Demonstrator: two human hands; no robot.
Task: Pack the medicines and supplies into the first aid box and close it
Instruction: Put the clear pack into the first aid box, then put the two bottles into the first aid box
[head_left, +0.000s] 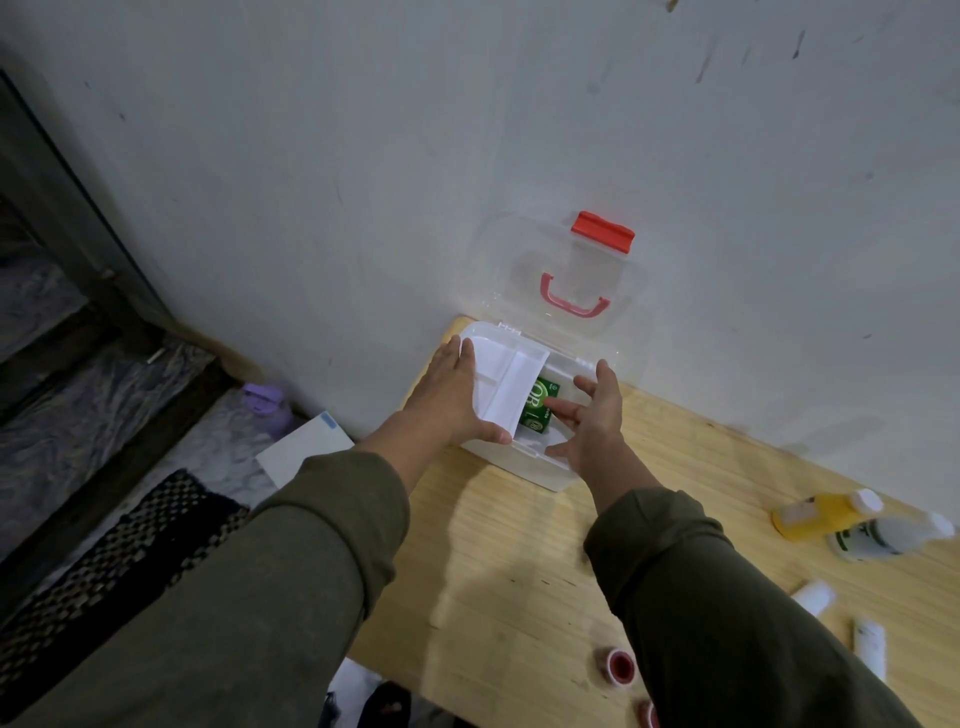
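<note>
The clear first aid box (524, 467) stands open at the table's far left corner. Its lid (566, 270), with a red latch (602, 231) and pink handle (574, 301), leans against the wall. My left hand (449, 397) grips a white divided tray (506, 382), tilted over the box's left half. Under the tray lies a green packet (540, 405). My right hand (592, 415) is over the box's right half, fingers spread, touching the packet. On the table at right lie a yellow bottle (821, 514), a white bottle (883, 538), two white tubes (868, 644) and red tape rolls (618, 665).
The wooden table (509, 582) stands against a grey wall. Left of it, on the floor, are a purple bottle (267, 408), a white sheet (304, 452) and a dark patterned mat (119, 566). A dark door frame runs along the far left.
</note>
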